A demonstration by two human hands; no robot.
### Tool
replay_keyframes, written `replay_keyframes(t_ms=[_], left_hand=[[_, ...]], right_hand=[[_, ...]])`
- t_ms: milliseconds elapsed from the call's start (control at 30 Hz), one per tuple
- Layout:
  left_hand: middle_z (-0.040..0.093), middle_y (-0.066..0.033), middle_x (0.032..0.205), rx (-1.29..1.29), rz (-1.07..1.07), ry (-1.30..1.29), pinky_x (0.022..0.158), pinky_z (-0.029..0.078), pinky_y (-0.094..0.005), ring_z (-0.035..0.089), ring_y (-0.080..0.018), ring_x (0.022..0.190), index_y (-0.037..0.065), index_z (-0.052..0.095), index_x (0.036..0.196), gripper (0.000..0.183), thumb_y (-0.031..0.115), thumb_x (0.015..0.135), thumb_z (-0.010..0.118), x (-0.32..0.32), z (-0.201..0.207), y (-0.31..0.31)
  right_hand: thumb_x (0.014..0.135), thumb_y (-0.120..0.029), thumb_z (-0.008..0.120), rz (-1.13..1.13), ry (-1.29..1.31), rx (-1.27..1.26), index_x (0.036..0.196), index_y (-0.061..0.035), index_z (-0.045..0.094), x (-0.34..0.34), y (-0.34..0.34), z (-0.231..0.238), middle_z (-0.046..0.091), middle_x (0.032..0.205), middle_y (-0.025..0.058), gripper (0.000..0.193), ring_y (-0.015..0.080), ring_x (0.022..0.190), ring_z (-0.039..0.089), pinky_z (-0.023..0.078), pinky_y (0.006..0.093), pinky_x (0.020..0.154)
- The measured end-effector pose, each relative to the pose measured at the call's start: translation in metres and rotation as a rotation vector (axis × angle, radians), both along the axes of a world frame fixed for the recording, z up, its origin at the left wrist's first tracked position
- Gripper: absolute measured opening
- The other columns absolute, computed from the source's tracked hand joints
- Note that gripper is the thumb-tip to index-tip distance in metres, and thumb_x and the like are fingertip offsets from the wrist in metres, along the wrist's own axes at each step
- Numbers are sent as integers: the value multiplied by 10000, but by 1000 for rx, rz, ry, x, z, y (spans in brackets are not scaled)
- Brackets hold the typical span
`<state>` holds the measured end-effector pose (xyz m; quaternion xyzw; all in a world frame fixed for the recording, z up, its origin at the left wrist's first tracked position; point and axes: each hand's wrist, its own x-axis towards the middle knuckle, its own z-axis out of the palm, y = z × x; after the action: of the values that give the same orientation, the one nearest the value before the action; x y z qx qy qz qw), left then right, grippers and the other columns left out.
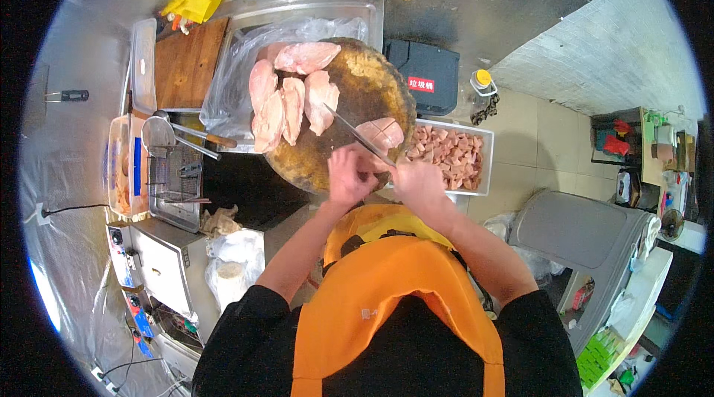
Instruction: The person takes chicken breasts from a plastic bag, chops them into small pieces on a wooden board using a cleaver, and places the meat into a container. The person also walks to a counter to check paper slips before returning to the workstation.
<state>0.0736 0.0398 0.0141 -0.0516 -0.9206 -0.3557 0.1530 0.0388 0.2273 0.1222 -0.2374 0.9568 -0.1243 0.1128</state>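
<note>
A round wooden chopping block [312, 153] bears several raw chicken breasts [268, 120] on its left and far side. At its right side lies a partly cut chicken breast [382, 131] with lines scored across it. My right hand [419, 183] is closed round the handle of a knife [355, 131], whose blade slants away to the far left over this meat. Beside the blade, my left hand [349, 176] has its fingers curled in against the near edge of the cut breast. Its fingertips are partly hidden.
A white tray [487, 166] of diced chicken [450, 157] stands right of the block. Behind it is a black lidded bin [424, 73]. A metal sink [375, 7] with clear plastic lies beyond the block. Wire strainer [158, 133] and fryer basket [177, 174] sit left.
</note>
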Motion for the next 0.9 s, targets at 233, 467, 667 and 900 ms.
replay_keyframes(t_ms=[233,467,667,900], left_hand=[[420,-179,1522,-266,-352,-431,1066,429,-467,446,-389,1337,10,361,1516,1039,214,618,842,-57,43,-41],[399,-173,1554,-246,-400,-474,1129,434,-459,410,-409,1372,68,407,1517,1028,223,613,873,-68,21,28],[596,-183,1287,-116,-115,-123,1042,459,-481,549,-400,1185,29,569,1309,606,249,791,793,-88,39,50],[540,-223,1267,-588,446,-233,1032,420,-505,513,-385,1203,-26,544,1217,627,354,775,773,-108,10,-44]], right_hand=[[889,-99,608,-125,182,108,843,-57,635,16,54,17,678,643,136,68,299,571,704,560,411,513],[885,-126,627,-306,114,98,836,-55,664,49,128,10,669,631,165,94,347,578,693,568,448,555],[938,-244,656,-546,171,123,802,-68,664,65,209,28,679,645,183,223,375,590,697,566,484,558],[923,-316,696,-625,168,56,772,-51,664,64,211,11,654,637,220,307,440,607,672,548,533,567]])
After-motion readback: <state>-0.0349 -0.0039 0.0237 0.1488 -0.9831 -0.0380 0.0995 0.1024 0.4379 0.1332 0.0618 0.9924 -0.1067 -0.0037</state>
